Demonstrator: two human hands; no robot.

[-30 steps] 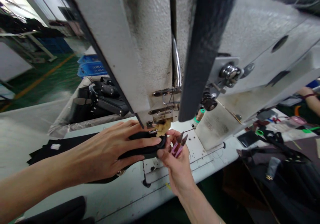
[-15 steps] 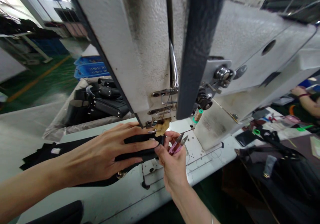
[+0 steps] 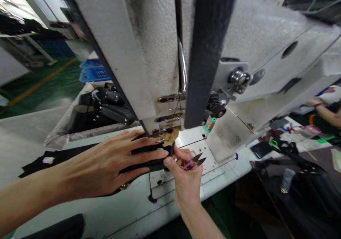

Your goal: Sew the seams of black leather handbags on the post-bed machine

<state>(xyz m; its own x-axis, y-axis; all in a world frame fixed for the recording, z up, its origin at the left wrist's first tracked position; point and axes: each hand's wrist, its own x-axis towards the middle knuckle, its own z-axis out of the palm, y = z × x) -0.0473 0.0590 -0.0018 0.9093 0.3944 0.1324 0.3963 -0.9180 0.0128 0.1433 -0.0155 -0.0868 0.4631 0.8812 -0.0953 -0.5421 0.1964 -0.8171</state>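
- where's the long black fabric piece [image 3: 156, 165]?
- on the pale green table [image 3: 128, 210], running from eight o'clock to six, its right end just under the white metal sewing machine [image 3: 151, 54].
- how is it held?
- the left hand [image 3: 106, 164] lies over it, fingers spread; the right hand [image 3: 186, 175] pinches its end and also holds pink-handled metal snips [image 3: 196, 158], blades toward two o'clock.
- anything nearby?
- a green-and-brown thread spool [image 3: 210, 124], at the right hand's one o'clock.

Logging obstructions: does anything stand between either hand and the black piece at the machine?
Nothing visible: the left hand lies on the black piece, the right hand touches its end, and the snips point away.
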